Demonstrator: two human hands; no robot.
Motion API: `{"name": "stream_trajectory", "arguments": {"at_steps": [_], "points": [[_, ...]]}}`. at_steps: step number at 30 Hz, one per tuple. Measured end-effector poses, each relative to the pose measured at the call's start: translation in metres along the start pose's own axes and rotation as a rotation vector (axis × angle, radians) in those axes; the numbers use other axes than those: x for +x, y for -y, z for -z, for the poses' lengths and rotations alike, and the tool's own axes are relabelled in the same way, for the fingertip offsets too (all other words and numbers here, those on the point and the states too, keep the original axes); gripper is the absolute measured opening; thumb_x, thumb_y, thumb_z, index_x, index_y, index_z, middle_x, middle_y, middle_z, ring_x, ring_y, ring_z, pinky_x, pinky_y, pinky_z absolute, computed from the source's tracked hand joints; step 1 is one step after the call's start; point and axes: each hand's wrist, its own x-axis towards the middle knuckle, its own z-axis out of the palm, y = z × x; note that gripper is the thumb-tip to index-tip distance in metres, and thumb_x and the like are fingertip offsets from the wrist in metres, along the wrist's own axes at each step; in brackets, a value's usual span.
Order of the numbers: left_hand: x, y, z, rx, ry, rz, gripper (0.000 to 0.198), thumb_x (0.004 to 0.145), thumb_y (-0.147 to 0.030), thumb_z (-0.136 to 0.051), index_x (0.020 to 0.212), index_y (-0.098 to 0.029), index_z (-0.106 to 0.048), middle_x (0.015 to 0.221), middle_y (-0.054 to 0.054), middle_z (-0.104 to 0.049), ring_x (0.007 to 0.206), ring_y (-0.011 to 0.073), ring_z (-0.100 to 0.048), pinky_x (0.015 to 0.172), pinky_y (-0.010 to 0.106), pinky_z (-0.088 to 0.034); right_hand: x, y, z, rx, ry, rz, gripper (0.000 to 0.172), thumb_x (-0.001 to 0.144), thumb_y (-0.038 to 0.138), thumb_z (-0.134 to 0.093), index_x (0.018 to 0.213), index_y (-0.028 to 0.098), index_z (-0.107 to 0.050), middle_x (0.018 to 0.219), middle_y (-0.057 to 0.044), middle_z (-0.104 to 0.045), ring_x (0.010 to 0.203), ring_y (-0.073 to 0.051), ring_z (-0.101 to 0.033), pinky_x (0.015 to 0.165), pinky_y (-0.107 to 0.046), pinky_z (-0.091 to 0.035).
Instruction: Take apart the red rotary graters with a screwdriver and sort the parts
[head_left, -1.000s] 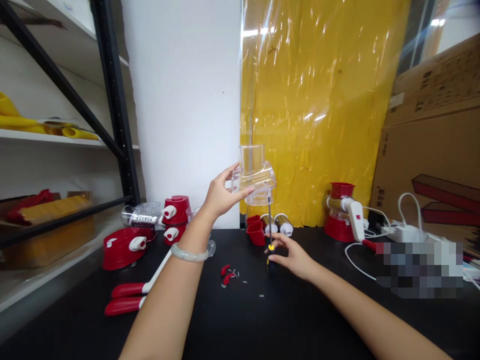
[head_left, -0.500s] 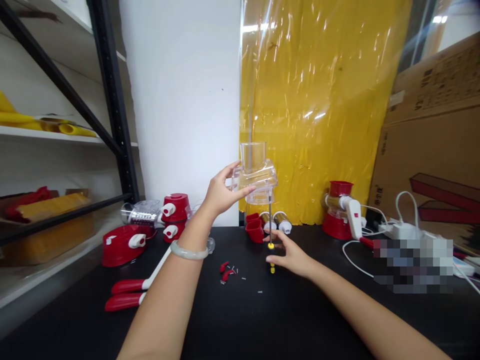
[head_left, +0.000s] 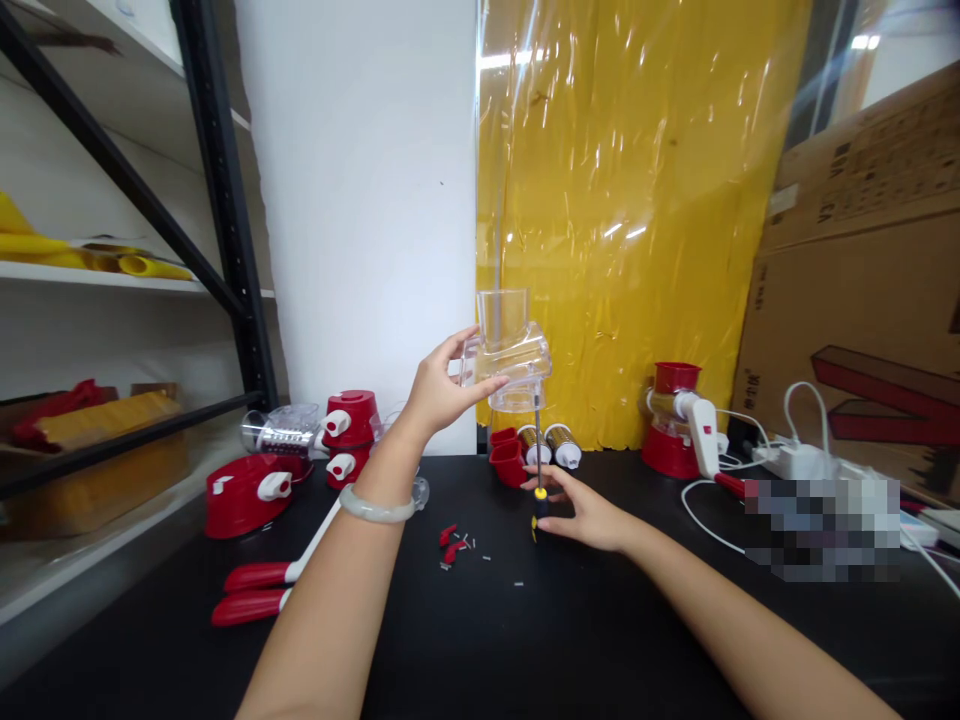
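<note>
Screws [head_left: 518,583] and red clips [head_left: 454,551] lie loose mid tabletop [head_left: 450,650], seemingly unfitted. Right hand [head_left: 583,510] grasps screwdriver [head_left: 541,495], shaft up to underside of clear housing [head_left: 517,355]; left hand [head_left: 442,390] grips housing, aloft toward tabletop's back edge. Screw seating: cannot tell. Assembled-looking grinder [head_left: 670,450], back edge, right.

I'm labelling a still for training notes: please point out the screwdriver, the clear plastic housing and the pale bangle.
Screwdriver [head_left: 538,448]: head view, on its metal shaft.
Clear plastic housing [head_left: 517,354]: head view, on its middle body.
Pale bangle [head_left: 376,511]: head view, on its near band.
</note>
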Motion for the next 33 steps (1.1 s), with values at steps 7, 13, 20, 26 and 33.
{"name": "stream_trajectory", "arguments": {"at_steps": [7,13,20,26,33], "points": [[-0.001,-0.002,0.002,0.022,0.000,0.009,0.077,0.063,-0.034,-0.082,0.134,-0.025,-0.053,0.133,0.014,-0.058,0.120,0.0289,-0.055,0.087,0.043,-0.058,0.003,-0.008,0.000,-0.079,-0.101,-0.052,0.078,0.065,0.042,-0.082,0.131,0.020,-0.048,0.108,-0.007,-0.061,0.104,-0.024,-0.060,0.097,-0.044,-0.045],[-0.001,-0.003,0.003,0.036,0.002,0.020,0.078,0.063,-0.034,-0.083,0.134,-0.025,-0.052,0.134,0.014,-0.057,0.120,0.0289,-0.055,0.088,0.044,-0.058,0.000,0.001,0.004,0.151,0.140,-0.061,0.075,0.072,0.046,-0.076,0.136,0.021,-0.044,0.111,-0.009,-0.066,0.111,-0.023,-0.061,0.099,-0.043,-0.044],[0.000,0.000,0.003,0.022,0.007,0.000,0.078,0.063,-0.034,-0.082,0.135,-0.025,-0.052,0.136,0.014,-0.056,0.121,0.0290,-0.055,0.088,0.044,-0.058,0.005,-0.002,-0.005,-0.065,-0.039,-0.108,0.074,0.056,0.042,-0.087,0.120,0.019,-0.060,0.101,-0.005,-0.065,0.086,-0.020,-0.063,0.077,-0.034,-0.052],[0.000,-0.004,0.006,0.030,-0.001,0.000,0.078,0.062,-0.034,-0.083,0.134,-0.024,-0.052,0.133,0.014,-0.058,0.121,0.0277,-0.055,0.090,0.044,-0.057,0.003,0.005,0.007,0.070,0.236,-0.140,0.056,0.069,0.035,-0.079,0.119,0.018,-0.062,0.107,-0.008,-0.069,0.091,-0.019,-0.066,0.082,-0.034,-0.052],[0.002,-0.005,0.012,0.062,-0.041,0.013,0.081,0.060,-0.038,-0.084,0.134,-0.022,-0.053,0.134,0.015,-0.057,0.121,0.0292,-0.055,0.089,0.044,-0.056,0.033,0.010,-0.003,-0.118,0.220,-0.173,0.046,0.056,0.037,-0.086,0.094,0.016,-0.071,0.068,0.003,-0.060,0.062,-0.011,-0.054,0.060,-0.024,-0.044]]}}
